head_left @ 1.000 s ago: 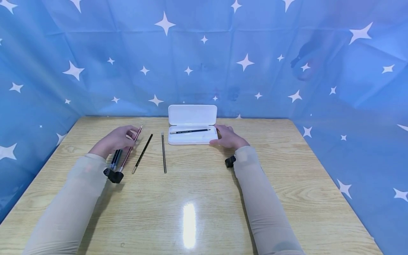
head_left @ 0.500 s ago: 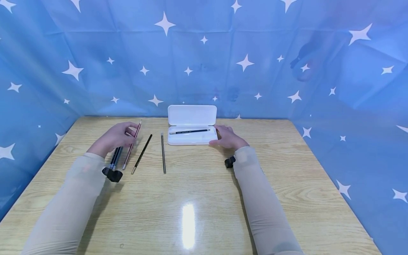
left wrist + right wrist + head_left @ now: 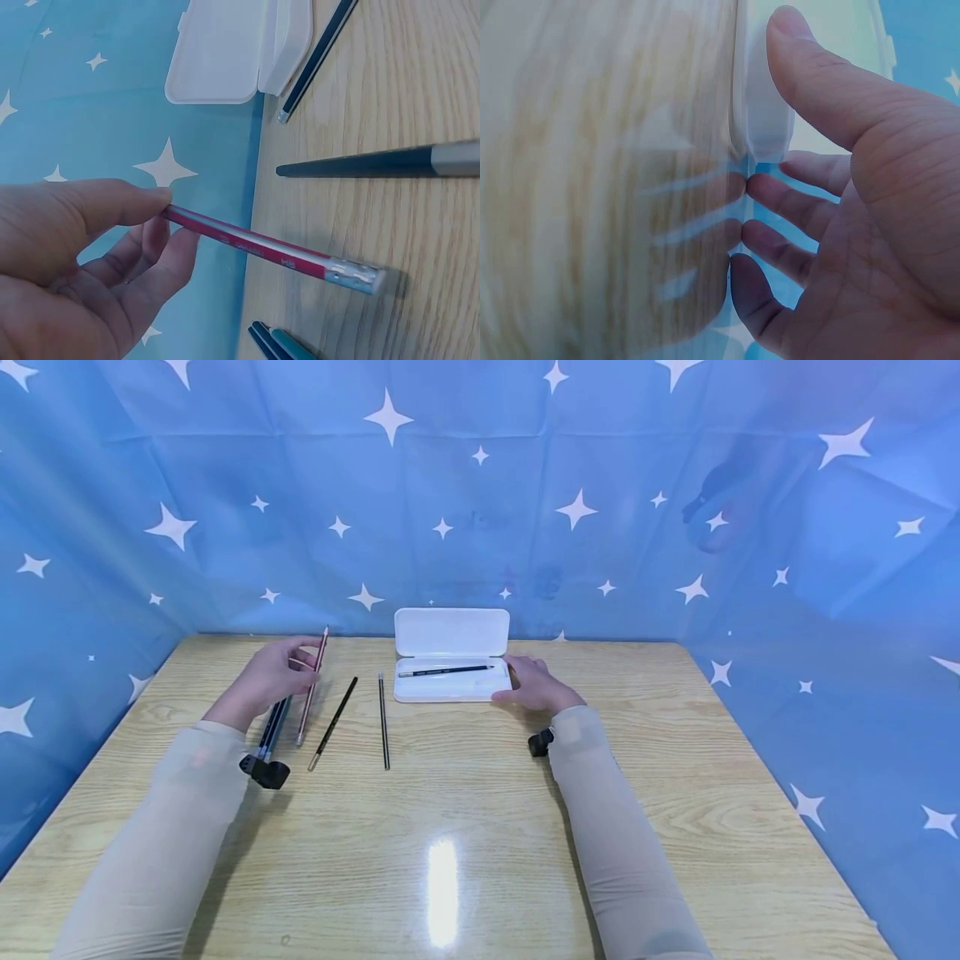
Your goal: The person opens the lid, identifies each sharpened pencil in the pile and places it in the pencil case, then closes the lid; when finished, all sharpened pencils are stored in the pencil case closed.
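Observation:
My left hand [image 3: 270, 681] pinches a red pencil [image 3: 311, 689] between thumb and fingers. In the left wrist view its silver ferrule and white eraser end [image 3: 356, 275] point away from the fingertips, above the table. An opened white pencil case [image 3: 452, 633] stands at the table's back, one dark pencil [image 3: 446, 671] lying in its tray. At the case's right end is my right hand [image 3: 536, 685]. In the right wrist view the thumb [image 3: 810, 67] lies straight against the case's edge [image 3: 769, 112], while the relaxed fingers [image 3: 791, 202] touch the tabletop beside the end.
Two dark pencils lie apart on the wooden table [image 3: 480, 793]: a left one [image 3: 333, 722] and a right one [image 3: 384, 722]. Several dark blue pens or pencils [image 3: 273, 727] sit partly under my left wrist. A blue star-patterned cloth [image 3: 450, 485] hangs behind the table.
My left hand has moved slightly up and away towards the back, lifting the red pencil along with it. The right hand and the case have stayed in place.

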`<state>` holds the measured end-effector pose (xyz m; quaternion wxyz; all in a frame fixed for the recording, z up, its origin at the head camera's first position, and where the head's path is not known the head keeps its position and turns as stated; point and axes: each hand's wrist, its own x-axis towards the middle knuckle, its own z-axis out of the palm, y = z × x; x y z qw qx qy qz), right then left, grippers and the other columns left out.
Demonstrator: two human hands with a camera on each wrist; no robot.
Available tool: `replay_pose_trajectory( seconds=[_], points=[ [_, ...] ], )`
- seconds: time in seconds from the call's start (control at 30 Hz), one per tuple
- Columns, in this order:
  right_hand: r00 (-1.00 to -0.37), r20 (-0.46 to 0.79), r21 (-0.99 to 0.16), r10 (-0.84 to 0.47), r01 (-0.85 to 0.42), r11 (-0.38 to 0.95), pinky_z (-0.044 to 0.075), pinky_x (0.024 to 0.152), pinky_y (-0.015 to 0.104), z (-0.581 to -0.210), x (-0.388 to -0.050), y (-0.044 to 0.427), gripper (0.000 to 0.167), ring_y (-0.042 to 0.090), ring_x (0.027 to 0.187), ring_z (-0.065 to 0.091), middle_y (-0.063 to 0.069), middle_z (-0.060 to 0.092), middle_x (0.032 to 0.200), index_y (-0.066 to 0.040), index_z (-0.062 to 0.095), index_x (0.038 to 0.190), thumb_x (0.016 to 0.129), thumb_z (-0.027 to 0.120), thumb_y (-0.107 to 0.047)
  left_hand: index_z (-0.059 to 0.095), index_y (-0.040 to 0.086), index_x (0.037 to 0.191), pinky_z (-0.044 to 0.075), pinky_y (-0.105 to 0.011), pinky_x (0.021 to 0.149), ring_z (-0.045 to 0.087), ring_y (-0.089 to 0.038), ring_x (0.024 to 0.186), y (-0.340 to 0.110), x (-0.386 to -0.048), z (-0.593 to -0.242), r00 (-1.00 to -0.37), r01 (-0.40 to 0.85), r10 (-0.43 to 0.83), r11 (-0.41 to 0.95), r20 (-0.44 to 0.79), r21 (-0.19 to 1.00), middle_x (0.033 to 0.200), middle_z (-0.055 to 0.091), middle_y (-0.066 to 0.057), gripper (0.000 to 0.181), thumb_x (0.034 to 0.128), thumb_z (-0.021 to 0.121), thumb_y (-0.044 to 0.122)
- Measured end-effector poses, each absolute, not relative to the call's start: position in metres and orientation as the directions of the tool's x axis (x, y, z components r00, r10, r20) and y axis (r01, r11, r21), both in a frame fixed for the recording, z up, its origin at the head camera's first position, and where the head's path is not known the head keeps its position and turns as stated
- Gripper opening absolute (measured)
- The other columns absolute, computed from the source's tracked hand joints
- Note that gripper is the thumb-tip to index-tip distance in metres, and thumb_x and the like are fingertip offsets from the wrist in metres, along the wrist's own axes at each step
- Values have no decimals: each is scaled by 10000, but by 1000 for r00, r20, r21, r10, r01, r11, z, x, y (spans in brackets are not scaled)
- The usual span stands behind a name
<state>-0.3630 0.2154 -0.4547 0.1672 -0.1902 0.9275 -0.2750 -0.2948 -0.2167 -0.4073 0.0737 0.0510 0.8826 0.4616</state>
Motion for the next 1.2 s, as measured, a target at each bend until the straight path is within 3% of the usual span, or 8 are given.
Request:
replay_pose_trajectory(
  seconds=[0.3, 0.57, 0.73, 0.9, 1.03, 1.2],
  points=[
    [-869, -221, -569, -443, -254, 783, 238, 1179, 585, -456, -363, 215, 878, 389, 1496, 137, 139, 205, 1662, -119, 171, 1634, 978, 685, -393, 398, 74, 1557, 549, -168, 736, 571, -252, 1066, -212, -294, -411, -995, 97, 70, 563, 69, 821, 1264, 563, -222, 620, 980, 617, 26],
    [-875, -206, -577, -438, -253, 777, 237, 1182, 580, -456, -362, 215, 855, 379, 1501, 133, 129, 214, 1660, -122, 182, 1632, 985, 678, -381, 499, 82, 1493, 473, -185, 639, 612, -254, 1032, -206, -298, -414, -971, 181, -12, 609, 237, 773, 1173, 649, -180, 555, 963, 656, 37],
    [-878, -199, -575, -436, -256, 777, 241, 1181, 575, -458, -363, 215, 848, 376, 1491, 156, 129, 229, 1654, -128, 200, 1629, 981, 682, -385, 519, 95, 1480, 452, -166, 647, 613, -197, 998, -202, -300, -418, -945, 217, -67, 603, 320, 768, 1137, 665, -168, 542, 964, 680, 58],
    [-876, -209, -567, -435, -254, 783, 226, 1190, 571, -458, -365, 216, 875, 378, 1502, 136, 131, 205, 1664, -128, 173, 1635, 979, 679, -409, 553, 78, 1448, 443, -179, 758, 596, -88, 917, -197, -302, -421, -914, 263, -105, 581, 392, 770, 1084, 673, -167, 529, 943, 704, 26],
    [-873, -222, -568, -434, -246, 785, 209, 1199, 572, -457, -365, 216, 899, 382, 1516, 102, 129, 175, 1674, -127, 143, 1640, 979, 673, -427, 551, 79, 1450, 435, -211, 803, 605, -126, 937, -196, -304, -422, -905, 277, -118, 565, 409, 777, 1092, 665, -163, 530, 945, 706, 34],
    [-872, -222, -569, -437, -248, 784, 195, 1200, 584, -457, -364, 216, 902, 395, 1522, 80, 136, 163, 1678, -124, 137, 1641, 981, 674, -422, 559, 82, 1443, 433, -221, 788, 580, -69, 920, -194, -306, -423, -883, 290, -164, 546, 440, 786, 1096, 669, -161, 529, 938, 712, 35]
  ],
)
